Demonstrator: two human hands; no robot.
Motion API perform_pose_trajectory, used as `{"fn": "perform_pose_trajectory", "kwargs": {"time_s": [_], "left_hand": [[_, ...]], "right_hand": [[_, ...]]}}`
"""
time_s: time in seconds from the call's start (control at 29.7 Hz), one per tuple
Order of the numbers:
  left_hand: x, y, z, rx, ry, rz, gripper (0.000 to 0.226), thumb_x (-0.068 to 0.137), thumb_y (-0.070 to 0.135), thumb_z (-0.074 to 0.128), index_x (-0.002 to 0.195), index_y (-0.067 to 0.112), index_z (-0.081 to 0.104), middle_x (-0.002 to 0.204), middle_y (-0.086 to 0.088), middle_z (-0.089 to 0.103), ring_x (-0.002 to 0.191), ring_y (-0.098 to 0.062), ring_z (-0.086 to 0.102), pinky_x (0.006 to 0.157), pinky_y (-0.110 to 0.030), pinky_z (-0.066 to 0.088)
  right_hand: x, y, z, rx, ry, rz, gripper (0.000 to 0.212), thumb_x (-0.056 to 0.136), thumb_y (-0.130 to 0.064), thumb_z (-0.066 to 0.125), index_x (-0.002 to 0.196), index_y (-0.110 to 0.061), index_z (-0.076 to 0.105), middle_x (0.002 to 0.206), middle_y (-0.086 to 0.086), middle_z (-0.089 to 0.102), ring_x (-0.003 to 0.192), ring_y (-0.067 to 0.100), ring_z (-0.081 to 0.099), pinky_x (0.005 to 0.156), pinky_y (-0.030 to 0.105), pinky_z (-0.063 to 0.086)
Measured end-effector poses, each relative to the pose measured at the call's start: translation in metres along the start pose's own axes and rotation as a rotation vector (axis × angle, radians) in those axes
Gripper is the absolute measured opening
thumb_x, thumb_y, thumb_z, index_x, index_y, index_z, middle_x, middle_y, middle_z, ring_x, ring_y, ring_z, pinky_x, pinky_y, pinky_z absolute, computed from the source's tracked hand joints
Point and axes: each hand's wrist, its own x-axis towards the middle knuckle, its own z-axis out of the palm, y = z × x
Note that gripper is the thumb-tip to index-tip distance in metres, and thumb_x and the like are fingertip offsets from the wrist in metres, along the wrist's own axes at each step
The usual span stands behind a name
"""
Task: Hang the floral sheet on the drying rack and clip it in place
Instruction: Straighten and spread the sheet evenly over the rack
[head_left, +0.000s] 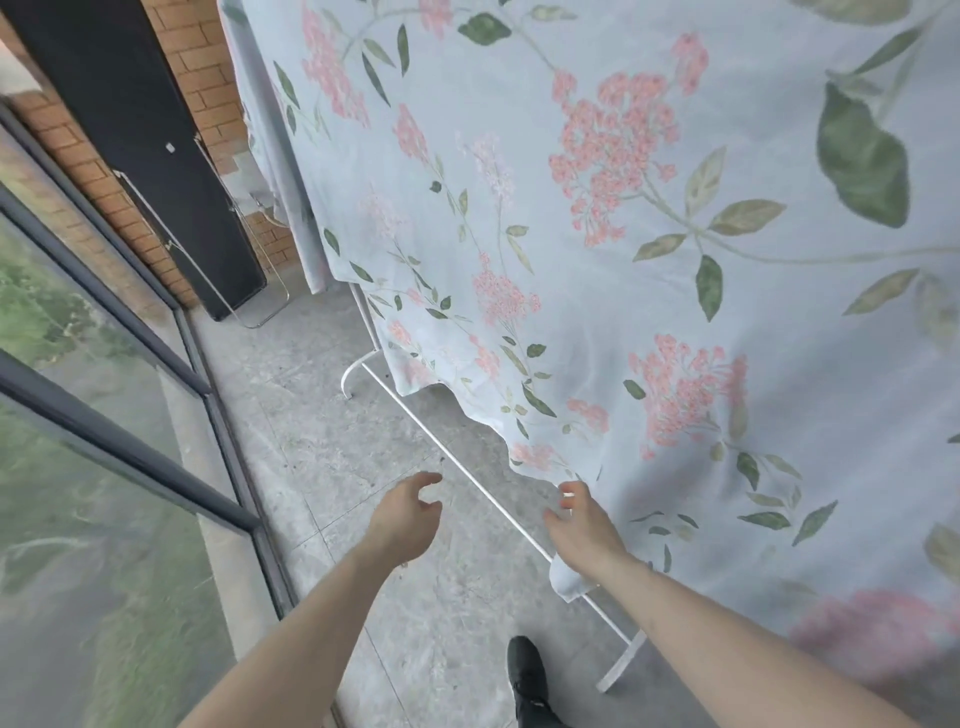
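The pale blue floral sheet (649, 218) with pink flowers and green leaves hangs draped over the white drying rack, filling the right and upper part of the view. Only the rack's bottom bar (415, 410) and feet show; its top is hidden by the cloth. My left hand (408, 512) hovers over the floor left of the bar, fingers loosely curled and holding nothing. At the sheet's lower hem is my right hand (576, 525), fingers spread and relaxed, close to the cloth edge. I cannot tell whether it touches the hem. No clips are visible.
A glass railing with dark metal frames (156, 457) runs along the left. A black panel (156, 156) leans on the brick wall behind, with a second folded white rack (218, 270) against it. The floor is grey tile. My black shoe (527, 675) stands near the rack's front foot.
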Motion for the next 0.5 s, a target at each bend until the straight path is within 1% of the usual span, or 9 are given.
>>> {"fn": "perform_pose_trajectory", "kwargs": {"time_s": [0.03, 0.13, 0.24, 0.3, 0.34, 0.37, 0.44, 0.5], "left_hand": [[0.005, 0.002, -0.010, -0.011, 0.011, -0.006, 0.042, 0.101, 0.018, 0.053, 0.141, 0.030, 0.056, 0.093, 0.002, 0.068, 0.053, -0.013, 0.056, 0.051, -0.022, 0.044], [0.028, 0.009, -0.047, -0.007, 0.056, -0.033, 0.041, 0.102, 0.019, 0.054, 0.142, 0.030, 0.056, 0.106, -0.003, 0.067, 0.060, -0.015, 0.060, 0.054, -0.023, 0.046], [0.058, 0.013, -0.090, 0.004, 0.086, -0.077, 0.041, 0.102, 0.020, 0.054, 0.142, 0.030, 0.055, 0.108, -0.001, 0.068, 0.062, -0.015, 0.061, 0.055, -0.024, 0.046], [0.069, 0.018, -0.113, -0.013, 0.144, -0.080, 0.040, 0.102, 0.020, 0.055, 0.141, 0.028, 0.056, 0.104, 0.000, 0.069, 0.058, -0.014, 0.059, 0.053, -0.023, 0.044], [0.073, 0.020, -0.119, -0.032, 0.164, -0.069, 0.039, 0.102, 0.019, 0.055, 0.140, 0.027, 0.056, 0.105, 0.001, 0.069, 0.058, -0.013, 0.057, 0.055, -0.024, 0.045], [0.082, 0.020, -0.132, -0.034, 0.183, -0.064, 0.039, 0.102, 0.018, 0.055, 0.140, 0.026, 0.056, 0.110, 0.000, 0.070, 0.060, -0.011, 0.056, 0.059, -0.024, 0.045], [0.092, 0.014, -0.154, -0.015, 0.191, -0.079, 0.040, 0.102, 0.018, 0.055, 0.142, 0.025, 0.056, 0.126, -0.002, 0.067, 0.064, -0.007, 0.052, 0.063, -0.026, 0.045], [0.103, 0.003, -0.177, -0.036, 0.210, -0.096, 0.041, 0.102, 0.020, 0.056, 0.142, 0.027, 0.056, 0.129, -0.002, 0.066, 0.065, -0.006, 0.052, 0.057, -0.023, 0.043]], "right_hand": [[0.006, -0.009, 0.000, -0.006, -0.009, -0.010, 0.049, 0.101, -0.035, 0.053, 0.146, -0.021, 0.038, 0.146, 0.000, 0.051, 0.128, 0.021, 0.054, 0.094, 0.030, 0.038], [0.034, -0.046, 0.000, 0.011, -0.008, -0.040, 0.049, 0.099, -0.038, 0.055, 0.143, -0.022, 0.040, 0.143, -0.001, 0.054, 0.128, 0.023, 0.054, 0.102, 0.034, 0.042], [0.068, -0.091, 0.003, 0.028, -0.069, -0.065, 0.049, 0.098, -0.041, 0.055, 0.141, -0.024, 0.040, 0.141, -0.002, 0.054, 0.117, 0.022, 0.061, 0.100, 0.036, 0.047], [0.083, -0.115, 0.003, 0.034, -0.086, -0.097, 0.050, 0.099, -0.041, 0.055, 0.142, -0.022, 0.040, 0.142, -0.001, 0.053, 0.116, 0.023, 0.062, 0.097, 0.035, 0.048], [0.087, -0.122, 0.001, 0.021, -0.089, -0.115, 0.050, 0.099, -0.041, 0.055, 0.143, -0.022, 0.040, 0.143, -0.001, 0.053, 0.117, 0.023, 0.062, 0.096, 0.034, 0.047], [0.098, -0.139, 0.002, 0.019, -0.093, -0.126, 0.050, 0.099, -0.040, 0.055, 0.143, -0.022, 0.040, 0.143, 0.000, 0.053, 0.116, 0.024, 0.063, 0.096, 0.035, 0.048], [0.113, -0.168, 0.011, 0.030, -0.123, -0.129, 0.050, 0.098, -0.041, 0.054, 0.142, -0.022, 0.040, 0.142, 0.000, 0.053, 0.112, 0.026, 0.066, 0.098, 0.042, 0.053], [0.123, -0.199, 0.021, 0.035, -0.153, -0.156, 0.051, 0.096, -0.043, 0.054, 0.142, -0.024, 0.040, 0.140, -0.001, 0.053, 0.109, 0.026, 0.067, 0.096, 0.045, 0.056]]}}
